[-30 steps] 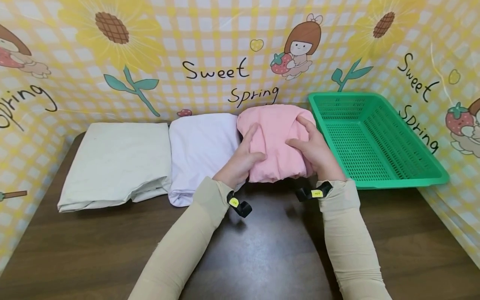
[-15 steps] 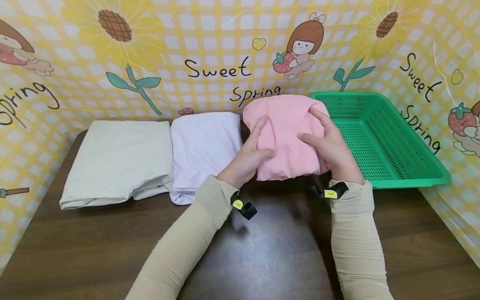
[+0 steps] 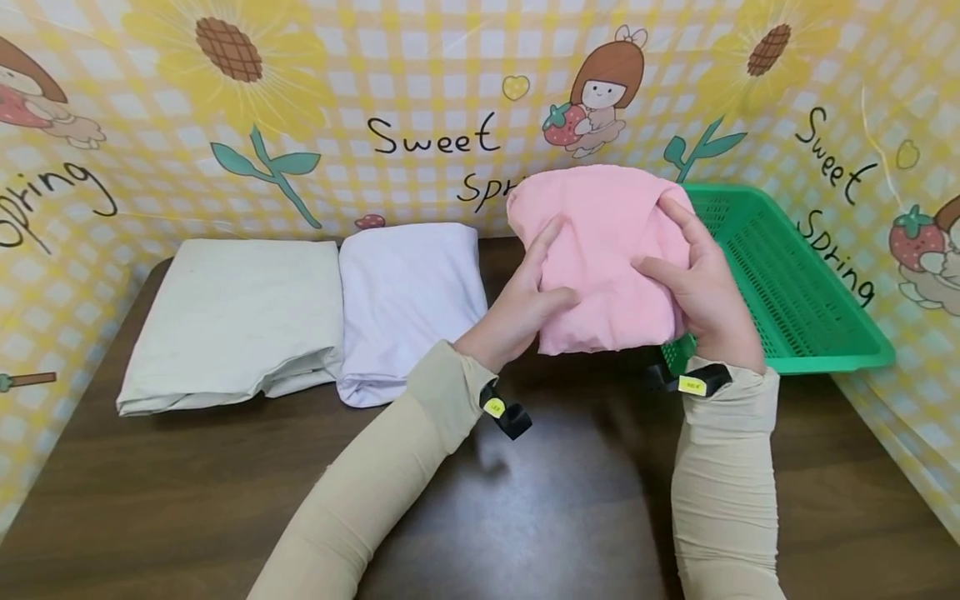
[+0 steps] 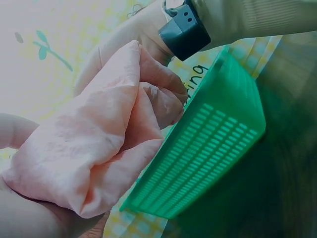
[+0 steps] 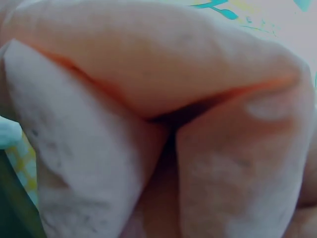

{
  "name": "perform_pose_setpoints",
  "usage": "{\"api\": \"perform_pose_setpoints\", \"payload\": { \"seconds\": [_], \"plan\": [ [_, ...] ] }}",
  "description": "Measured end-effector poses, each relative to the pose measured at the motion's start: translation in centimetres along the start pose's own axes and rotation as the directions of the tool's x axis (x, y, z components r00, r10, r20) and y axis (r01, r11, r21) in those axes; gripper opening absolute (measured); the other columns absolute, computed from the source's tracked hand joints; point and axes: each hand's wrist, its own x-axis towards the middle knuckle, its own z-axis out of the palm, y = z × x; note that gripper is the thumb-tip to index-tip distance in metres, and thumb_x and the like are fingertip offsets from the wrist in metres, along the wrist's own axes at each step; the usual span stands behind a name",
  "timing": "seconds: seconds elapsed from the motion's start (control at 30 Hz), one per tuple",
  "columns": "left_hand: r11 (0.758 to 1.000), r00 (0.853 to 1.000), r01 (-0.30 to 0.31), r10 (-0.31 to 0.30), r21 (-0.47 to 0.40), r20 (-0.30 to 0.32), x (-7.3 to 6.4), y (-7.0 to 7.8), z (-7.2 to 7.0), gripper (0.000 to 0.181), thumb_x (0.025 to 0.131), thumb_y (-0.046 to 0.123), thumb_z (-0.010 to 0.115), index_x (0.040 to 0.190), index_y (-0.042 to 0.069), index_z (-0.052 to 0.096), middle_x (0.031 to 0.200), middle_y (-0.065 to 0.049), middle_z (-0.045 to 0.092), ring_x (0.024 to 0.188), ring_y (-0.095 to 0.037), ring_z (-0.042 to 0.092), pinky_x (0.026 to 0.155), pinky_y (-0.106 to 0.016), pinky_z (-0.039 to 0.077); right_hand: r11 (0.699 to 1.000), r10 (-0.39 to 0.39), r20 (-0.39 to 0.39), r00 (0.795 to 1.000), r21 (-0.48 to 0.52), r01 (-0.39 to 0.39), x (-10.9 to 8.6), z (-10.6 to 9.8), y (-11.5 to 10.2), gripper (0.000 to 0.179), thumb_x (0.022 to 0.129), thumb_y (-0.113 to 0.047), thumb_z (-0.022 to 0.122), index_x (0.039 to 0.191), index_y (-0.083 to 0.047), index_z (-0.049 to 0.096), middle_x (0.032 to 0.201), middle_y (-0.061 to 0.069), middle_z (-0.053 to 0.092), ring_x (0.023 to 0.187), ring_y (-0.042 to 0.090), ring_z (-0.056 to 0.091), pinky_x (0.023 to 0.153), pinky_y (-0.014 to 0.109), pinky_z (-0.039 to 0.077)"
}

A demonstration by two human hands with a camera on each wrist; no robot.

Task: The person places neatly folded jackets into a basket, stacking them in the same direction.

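A folded pink cloth (image 3: 607, 258) is held up off the table between both hands. My left hand (image 3: 517, 312) grips its left side, thumb on the upper face. On the opposite side my right hand (image 3: 708, 287) holds it the same way, with fingers reaching behind the edge. The cloth overlaps the left part of a green plastic basket (image 3: 832, 364) in the head view. Loose folds of the pink cloth (image 4: 99, 134) show from below in the left wrist view, and its underside (image 5: 237, 163) fills most of the right wrist view.
A folded pale green cloth (image 3: 240, 321) lies at the table's left, beside a folded white cloth (image 3: 408, 304). The brown table (image 3: 187, 500) backs onto a yellow checked fabric wall (image 3: 420, 75) with printed flowers and words.
Both hands have lifted the pink cloth from beside the white one and carried it up and to the right, so it now overlaps the basket's left side. The other cloths stay put.
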Motion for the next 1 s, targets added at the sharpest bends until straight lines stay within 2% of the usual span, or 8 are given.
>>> {"api": "perform_pose_setpoints", "payload": {
  "seconds": [0.1,0.27,0.4,0.53,0.63,0.83,1.0],
  "plan": [
    [1.0,1.0,-0.007,0.008,-0.017,0.017,0.4,0.3,0.6,0.099,0.085,-0.018,0.054,0.161,0.036,0.024,0.161,0.01,0.015,0.133,-0.012,0.029,0.094,-0.026,0.042,0.999,-0.019,-0.003,1.0,0.039,0.019,0.0,-0.7,-0.2,0.076,0.09,0.004,0.069,0.156,-0.025,0.042,0.157,0.005,0.028,0.129,0.023,0.036,0.082,0.02,0.053],
    [0.999,0.998,0.008,-0.005,-0.05,0.061,1.2,0.2,1.8,0.101,0.083,-0.022,0.051,0.162,0.033,0.021,0.163,0.009,0.01,0.134,-0.011,0.026,0.092,-0.026,0.041,0.997,0.015,0.0,1.0,0.078,-0.015,-0.2,-2.6,-0.4,0.078,0.091,0.006,0.069,0.155,-0.03,0.043,0.159,0.006,0.026,0.128,0.022,0.037,0.074,0.024,0.058],
    [0.996,0.996,0.033,-0.026,-0.08,0.089,2.0,-0.1,2.8,0.102,0.08,-0.022,0.047,0.163,0.031,0.018,0.163,0.008,0.01,0.132,-0.013,0.027,0.083,-0.026,0.042,0.995,0.012,0.016,1.0,0.096,-0.013,0.0,-4.3,-0.7,0.079,0.091,0.009,0.067,0.155,-0.029,0.043,0.158,0.008,0.027,0.124,0.02,0.04,0.072,0.026,0.059],
    [0.994,0.994,0.053,-0.043,-0.095,0.1,2.9,-0.5,3.8,0.103,0.078,-0.023,0.044,0.163,0.03,0.018,0.162,0.007,0.012,0.13,-0.016,0.028,0.067,-0.026,0.039,0.989,-0.012,0.037,0.999,0.147,0.006,0.4,-5.8,-0.8,0.079,0.09,0.015,0.063,0.155,-0.025,0.044,0.158,0.008,0.029,0.124,0.018,0.042,0.074,0.024,0.058],
    [0.995,0.993,0.06,-0.052,-0.076,0.103,3.6,-0.7,4.6,0.103,0.079,-0.023,0.043,0.163,0.03,0.018,0.162,0.007,0.012,0.13,-0.016,0.027,0.061,-0.026,0.035,0.979,-0.023,0.038,0.999,0.204,0.015,0.6,-6.7,-0.8,0.079,0.089,0.019,0.061,0.155,-0.022,0.044,0.16,0.005,0.029,0.123,0.016,0.044,0.076,0.024,0.058],
    [0.997,0.994,0.066,-0.068,0.025,0.089,4.9,-1.2,6.2,0.101,0.083,-0.021,0.047,0.162,0.035,0.02,0.162,0.012,0.011,0.13,-0.01,0.024,0.064,-0.025,0.039,0.96,-0.046,0.011,0.999,0.277,0.041,0.8,-8.7,-0.8,0.081,0.086,0.026,0.059,0.153,-0.016,0.047,0.155,0.007,0.036,0.12,0.012,0.05,0.081,0.022,0.056],
    [0.997,0.996,0.059,-0.062,0.05,0.067,5.9,-1.9,7.4,0.1,0.083,-0.022,0.049,0.161,0.035,0.023,0.161,0.012,0.016,0.127,-0.01,0.027,0.062,-0.025,0.038,0.953,-0.035,-0.021,0.999,0.299,0.04,1.0,-10.2,-0.6,0.081,0.084,0.028,0.059,0.151,-0.016,0.05,0.151,0.007,0.043,0.118,0.011,0.055,0.083,0.021,0.055]
  ]
}}
